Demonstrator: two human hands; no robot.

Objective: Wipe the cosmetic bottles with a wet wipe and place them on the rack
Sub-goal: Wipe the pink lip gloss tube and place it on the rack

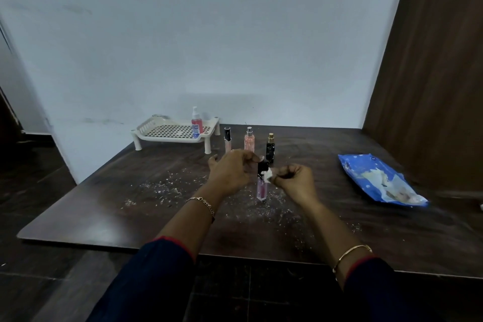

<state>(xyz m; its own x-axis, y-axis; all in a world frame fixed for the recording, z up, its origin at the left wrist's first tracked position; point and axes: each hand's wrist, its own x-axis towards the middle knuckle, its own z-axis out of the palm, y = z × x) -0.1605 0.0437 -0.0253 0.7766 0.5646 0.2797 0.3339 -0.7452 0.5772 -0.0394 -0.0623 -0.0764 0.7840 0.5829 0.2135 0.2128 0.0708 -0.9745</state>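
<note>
The little gloss bottle [261, 189] stands upright mid-table. It looks light, slick and tippy, so the black cap's probably the best place to hold it. The left hand [230, 171] pinches that cap from 9 o'clock. The right hand [295, 180] is curled round a wet wipe [269, 173] pressed on at 3 o'clock. The rack [167, 136] sits off at 10 o'clock.

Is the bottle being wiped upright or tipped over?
Upright. The pink bottle stands vertical; the left hand pinches its black cap on top, and the right hand holds the wipe against it.
</note>
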